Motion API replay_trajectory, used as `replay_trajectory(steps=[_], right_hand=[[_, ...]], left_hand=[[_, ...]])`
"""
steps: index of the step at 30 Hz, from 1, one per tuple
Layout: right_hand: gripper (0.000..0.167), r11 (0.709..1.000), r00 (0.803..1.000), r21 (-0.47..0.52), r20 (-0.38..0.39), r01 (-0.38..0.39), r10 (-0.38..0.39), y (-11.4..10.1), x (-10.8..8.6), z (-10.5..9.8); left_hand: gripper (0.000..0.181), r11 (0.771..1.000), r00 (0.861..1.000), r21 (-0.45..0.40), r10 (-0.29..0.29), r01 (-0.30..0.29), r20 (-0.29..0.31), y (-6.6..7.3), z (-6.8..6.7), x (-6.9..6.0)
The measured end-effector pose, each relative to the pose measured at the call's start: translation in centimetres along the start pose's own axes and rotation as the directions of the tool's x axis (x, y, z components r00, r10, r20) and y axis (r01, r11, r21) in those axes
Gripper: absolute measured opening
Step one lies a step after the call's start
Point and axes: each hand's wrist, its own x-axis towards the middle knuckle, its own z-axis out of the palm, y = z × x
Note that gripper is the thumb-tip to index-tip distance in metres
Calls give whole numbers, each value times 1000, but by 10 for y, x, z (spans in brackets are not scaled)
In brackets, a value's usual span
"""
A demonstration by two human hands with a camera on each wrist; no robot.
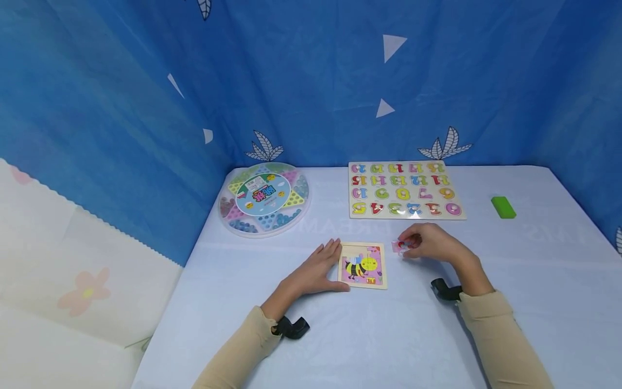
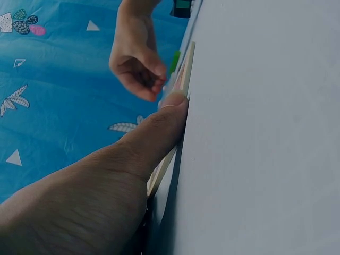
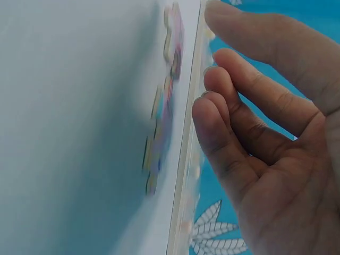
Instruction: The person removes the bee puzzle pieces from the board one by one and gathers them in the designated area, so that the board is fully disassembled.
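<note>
A square wooden bee puzzle [image 1: 368,265] lies flat, bare wood showing at its upper left. My left hand [image 1: 316,270] rests spread against it, fingers at its left edge and thumb along the near edge. In the left wrist view the left hand [image 2: 122,159] has its thumb against the board's edge [image 2: 188,69]. To the board's right, my right hand [image 1: 430,243] is over small pink and red pieces [image 1: 400,247]. The right wrist view shows the right hand [image 3: 265,127] with loosely bent fingers and a gap to the thumb, nothing between them, beside puzzle pieces [image 3: 164,117].
A round game box [image 1: 263,195] with coloured beads stands at the back left. A board of colourful numbers [image 1: 407,190] lies behind the puzzle, and a green block [image 1: 503,207] sits to its right. Blue cloth [image 1: 311,81] hangs behind the white table surface [image 1: 379,340].
</note>
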Motion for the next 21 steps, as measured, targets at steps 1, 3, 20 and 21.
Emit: replay_trajectory(steps=[1,3,20,21], right_hand=[[38,1000,1000,-3,-1,7,-7,-2,1,2],[38,1000,1000,-2,0,23,-23,-6,2,5],[36,998,998,10,32,62,-62,-23,10,20],[36,998,997,12,32,65,-65,-25,10,21]], left_hand=[[107,1000,1000,-1,0,0,0,0,0,0],[107,1000,1000,2,-1,1,2,1,0,0],[106,1000,1000,3,5,-5,1,2,-2,-1],[106,1000,1000,2,5,-5,2,2,-2,-1]])
